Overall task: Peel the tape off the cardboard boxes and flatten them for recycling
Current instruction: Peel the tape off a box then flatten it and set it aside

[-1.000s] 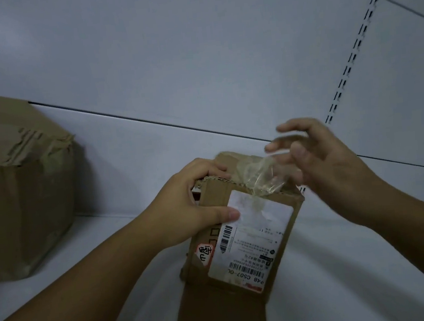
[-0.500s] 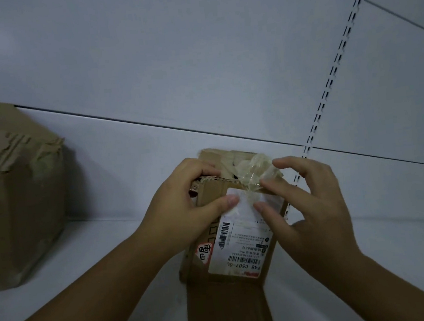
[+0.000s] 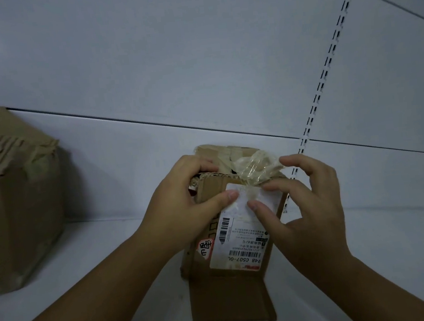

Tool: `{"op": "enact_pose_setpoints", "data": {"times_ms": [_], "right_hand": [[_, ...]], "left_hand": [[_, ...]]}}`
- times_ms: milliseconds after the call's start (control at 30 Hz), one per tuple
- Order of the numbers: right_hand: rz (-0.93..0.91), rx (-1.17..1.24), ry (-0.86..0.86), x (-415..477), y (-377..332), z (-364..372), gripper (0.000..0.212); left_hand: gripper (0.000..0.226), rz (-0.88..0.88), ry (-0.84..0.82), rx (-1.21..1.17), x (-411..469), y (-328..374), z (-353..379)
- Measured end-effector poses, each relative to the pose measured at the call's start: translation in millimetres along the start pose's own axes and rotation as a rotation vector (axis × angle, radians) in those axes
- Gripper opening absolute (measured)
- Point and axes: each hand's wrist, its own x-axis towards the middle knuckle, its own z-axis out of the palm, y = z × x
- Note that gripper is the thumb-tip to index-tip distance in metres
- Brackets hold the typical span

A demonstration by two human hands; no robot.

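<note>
With my left hand [image 3: 182, 208] gripping the small box [image 3: 230, 297] between both hands and my right hand [image 3: 309, 202] pinching the crumpled tape [image 3: 255, 169] at its fingertips, I judge a hasty pull may tear the label [image 3: 241, 246] or snap the tape.

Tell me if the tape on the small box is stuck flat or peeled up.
Mostly peeled up: the tape stands crumpled above the small box; one end clings to its label, pinched by the right hand.
</note>
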Motion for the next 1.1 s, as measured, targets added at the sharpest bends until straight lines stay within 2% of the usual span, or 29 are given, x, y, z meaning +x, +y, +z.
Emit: {"op": "enact_pose_setpoints", "data": {"times_ms": [167,367,500,567,667,767,867,1000,1100], "right_hand": [[0.033,-0.004,0.042,0,-7,6,0.037],[-0.019,0.008,0.082,6,-5,8,0.023],[-0.036,0.039,0.065,5,-4,10,0.015],[-0.039,0.065,0.033,5,-4,11,0.013],[-0.004,0.099,-0.085,10,-3,9,0.015],[0.009,0.154,-0.232,19,3,4,0.016],[0.025,0.251,-0.39,29,9,-3,0.007],[0.032,0.446,-0.639,54,20,-17,0.01],[0.037,0.541,-0.904,83,32,-22,0.008]], "left_hand": [[0.041,0.007,0.004,0.012,-1,-1,1],[0.044,0.048,-0.028,0.082,2,2,0],[0.04,0.092,-0.015,0.193,3,5,0],[0.045,0.118,-0.005,0.255,4,6,-1],[0.048,0.182,-0.001,0.283,7,6,0],[0.04,0.178,-0.046,0.208,7,8,0],[0.031,0.176,-0.087,0.198,9,9,0],[0.034,0.165,-0.116,0.204,10,5,0],[0.022,0.137,-0.138,0.16,9,5,1]]}}
